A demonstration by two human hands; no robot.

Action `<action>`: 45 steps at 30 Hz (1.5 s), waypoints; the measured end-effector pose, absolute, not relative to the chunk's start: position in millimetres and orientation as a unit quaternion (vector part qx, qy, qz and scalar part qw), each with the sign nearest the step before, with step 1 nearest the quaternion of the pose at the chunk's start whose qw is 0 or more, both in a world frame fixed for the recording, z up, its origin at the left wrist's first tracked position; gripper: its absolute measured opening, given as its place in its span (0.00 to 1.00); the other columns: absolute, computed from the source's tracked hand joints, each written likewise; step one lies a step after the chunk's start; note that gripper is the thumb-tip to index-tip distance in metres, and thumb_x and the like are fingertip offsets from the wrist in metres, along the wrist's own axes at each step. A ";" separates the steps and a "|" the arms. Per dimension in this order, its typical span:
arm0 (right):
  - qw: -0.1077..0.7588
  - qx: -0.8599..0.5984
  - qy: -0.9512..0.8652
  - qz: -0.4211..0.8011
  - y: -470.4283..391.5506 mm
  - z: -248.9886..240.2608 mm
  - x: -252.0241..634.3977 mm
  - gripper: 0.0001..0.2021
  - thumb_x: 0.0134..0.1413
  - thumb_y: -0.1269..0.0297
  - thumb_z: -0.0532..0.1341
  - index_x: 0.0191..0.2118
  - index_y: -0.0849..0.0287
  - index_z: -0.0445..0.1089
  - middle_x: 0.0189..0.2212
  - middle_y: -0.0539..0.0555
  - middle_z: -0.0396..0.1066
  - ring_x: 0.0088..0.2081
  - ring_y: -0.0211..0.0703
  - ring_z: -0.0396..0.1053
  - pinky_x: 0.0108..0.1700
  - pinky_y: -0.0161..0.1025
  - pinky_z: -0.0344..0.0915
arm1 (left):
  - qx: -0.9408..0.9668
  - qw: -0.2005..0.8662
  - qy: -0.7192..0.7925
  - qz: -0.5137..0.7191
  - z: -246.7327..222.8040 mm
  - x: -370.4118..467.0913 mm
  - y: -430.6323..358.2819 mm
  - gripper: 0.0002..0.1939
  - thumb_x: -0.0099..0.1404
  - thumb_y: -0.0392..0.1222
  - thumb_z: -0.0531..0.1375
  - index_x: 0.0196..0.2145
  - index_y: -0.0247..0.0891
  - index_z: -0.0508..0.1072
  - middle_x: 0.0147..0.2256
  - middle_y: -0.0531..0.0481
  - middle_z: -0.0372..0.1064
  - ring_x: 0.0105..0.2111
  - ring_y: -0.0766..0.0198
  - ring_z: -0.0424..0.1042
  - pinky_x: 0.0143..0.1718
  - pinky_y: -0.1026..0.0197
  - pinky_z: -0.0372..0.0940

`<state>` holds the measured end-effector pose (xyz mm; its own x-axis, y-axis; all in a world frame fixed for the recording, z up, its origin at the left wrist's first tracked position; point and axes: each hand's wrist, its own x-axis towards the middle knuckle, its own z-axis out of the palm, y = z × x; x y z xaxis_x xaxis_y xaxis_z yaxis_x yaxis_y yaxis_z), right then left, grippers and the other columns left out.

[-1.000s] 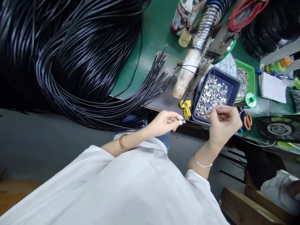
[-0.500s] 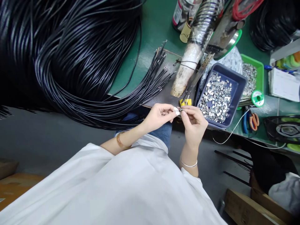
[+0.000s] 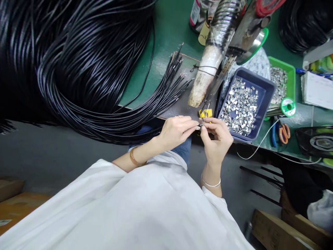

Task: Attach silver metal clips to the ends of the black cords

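Green worktop [image 3: 166,24], head view, upper centre. Left hand [image 3: 179,130] and right hand [image 3: 217,139], mid-frame: thumbs and fingers pinched together on one tiny silvery metal piece [image 3: 200,126] between them, left of the dark-blue plastic tray [image 3: 264,91]; probably light, stiff, slippery, best held by its edges. Red-and-white bottle label [image 3: 195,13], upper centre: illegible.

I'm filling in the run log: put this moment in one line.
left hand: pinching small part | right hand: pinching same part | metal pieces: in blue tray | black cables: partly on green table
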<state>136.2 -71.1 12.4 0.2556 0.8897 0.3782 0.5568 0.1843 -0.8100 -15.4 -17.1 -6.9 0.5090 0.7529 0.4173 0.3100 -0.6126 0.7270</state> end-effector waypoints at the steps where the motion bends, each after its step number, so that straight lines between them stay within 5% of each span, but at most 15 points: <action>1: 0.504 -0.612 -0.584 0.175 -71.5 12.6 135.5 0.02 0.55 0.68 0.63 0.34 0.56 0.73 0.39 0.52 0.73 0.42 0.40 0.75 0.41 0.40 0.76 | 0.818 0.292 0.322 0.378 -7.2 -14.8 -18.2 0.14 0.70 0.42 0.53 0.35 0.35 0.77 0.30 0.46 0.75 0.30 0.64 0.71 0.36 0.63 0.61; 9: 0.564 -0.579 -0.536 0.245 -71.2 8.6 130.5 0.01 0.54 0.69 0.64 0.32 0.57 0.72 0.40 0.51 0.72 0.42 0.40 0.77 0.43 0.39 0.76 | 0.671 0.538 0.308 0.407 -2.8 -9.1 -27.5 0.11 0.69 0.42 0.55 0.30 0.35 0.69 0.20 0.56 0.64 0.20 0.74 0.58 0.25 0.68 0.56; 18: 0.571 -0.590 -0.522 0.233 -67.9 6.1 134.0 0.02 0.54 0.68 0.64 0.35 0.56 0.75 0.39 0.51 0.74 0.41 0.37 0.75 0.42 0.38 0.76 | 0.499 0.728 0.250 0.398 -2.0 -9.7 -15.7 0.12 0.64 0.47 0.61 0.34 0.34 0.68 0.19 0.56 0.65 0.19 0.74 0.63 0.25 0.69 0.58; 34: 0.587 -0.540 -0.523 0.302 -64.3 0.4 136.6 0.06 0.52 0.71 0.65 0.35 0.51 0.77 0.38 0.49 0.76 0.41 0.35 0.74 0.40 0.35 0.75 | 0.420 0.817 0.226 0.323 0.9 -12.4 -14.8 0.17 0.61 0.51 0.64 0.31 0.33 0.67 0.17 0.56 0.65 0.13 0.79 0.49 0.16 0.70 0.42; 43: 0.531 -0.573 -0.606 0.153 -70.5 6.5 136.1 0.08 0.52 0.72 0.65 0.37 0.53 0.76 0.39 0.50 0.76 0.42 0.39 0.75 0.44 0.42 0.75 | 0.451 0.797 0.246 0.317 3.8 -16.1 -12.8 0.12 0.59 0.43 0.66 0.28 0.31 0.70 0.16 0.57 0.64 0.16 0.78 0.57 0.19 0.72 0.50; 45: 0.538 -0.558 -0.601 0.195 -71.0 5.3 137.9 0.07 0.53 0.72 0.65 0.37 0.53 0.76 0.40 0.50 0.75 0.42 0.39 0.75 0.46 0.43 0.75 | 0.452 0.797 0.247 0.315 5.5 -17.2 -11.0 0.12 0.57 0.42 0.68 0.27 0.31 0.71 0.16 0.57 0.64 0.17 0.77 0.59 0.20 0.72 0.54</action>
